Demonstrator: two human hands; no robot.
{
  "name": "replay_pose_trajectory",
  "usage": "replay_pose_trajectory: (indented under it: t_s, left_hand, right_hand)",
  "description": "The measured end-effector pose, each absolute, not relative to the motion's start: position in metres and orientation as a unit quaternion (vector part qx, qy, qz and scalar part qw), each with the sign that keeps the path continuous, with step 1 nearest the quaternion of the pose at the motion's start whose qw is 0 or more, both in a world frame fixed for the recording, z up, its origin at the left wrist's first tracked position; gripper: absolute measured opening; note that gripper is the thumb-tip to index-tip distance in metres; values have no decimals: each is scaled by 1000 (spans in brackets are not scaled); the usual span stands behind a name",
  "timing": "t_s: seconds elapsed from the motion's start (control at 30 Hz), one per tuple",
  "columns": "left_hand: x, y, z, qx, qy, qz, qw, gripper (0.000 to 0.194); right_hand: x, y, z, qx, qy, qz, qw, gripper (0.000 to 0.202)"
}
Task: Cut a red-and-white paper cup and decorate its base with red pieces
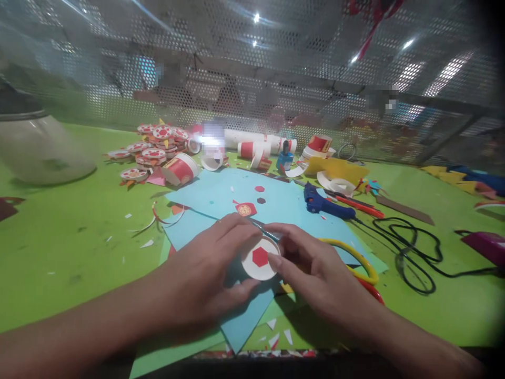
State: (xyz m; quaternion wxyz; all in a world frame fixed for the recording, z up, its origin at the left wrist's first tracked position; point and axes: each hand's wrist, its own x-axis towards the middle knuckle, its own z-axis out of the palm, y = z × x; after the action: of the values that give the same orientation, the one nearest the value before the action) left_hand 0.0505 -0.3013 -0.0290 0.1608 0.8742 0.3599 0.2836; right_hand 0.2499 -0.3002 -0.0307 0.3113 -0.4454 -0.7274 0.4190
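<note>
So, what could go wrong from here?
The scissors lie by the right hand, blades near its fingers, so a nick is possible. The glue gun on the blue paper might be hot; I can't tell. Its looped cord could snag the right forearm.

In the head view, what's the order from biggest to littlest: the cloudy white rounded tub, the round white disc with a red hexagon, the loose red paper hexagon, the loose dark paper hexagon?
1. Tub
2. Disc
3. Loose red hexagon and loose dark hexagon: too alike to rank.
</note>
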Motion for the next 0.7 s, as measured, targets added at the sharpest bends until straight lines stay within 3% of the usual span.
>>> replay_pose_trajectory:
  t_s: [0.7]
  left_hand:
    - [50,-301,-32,886,315,321,113,41]
  right_hand:
    - [251,-297,-25,-436,-729,418,323,50]
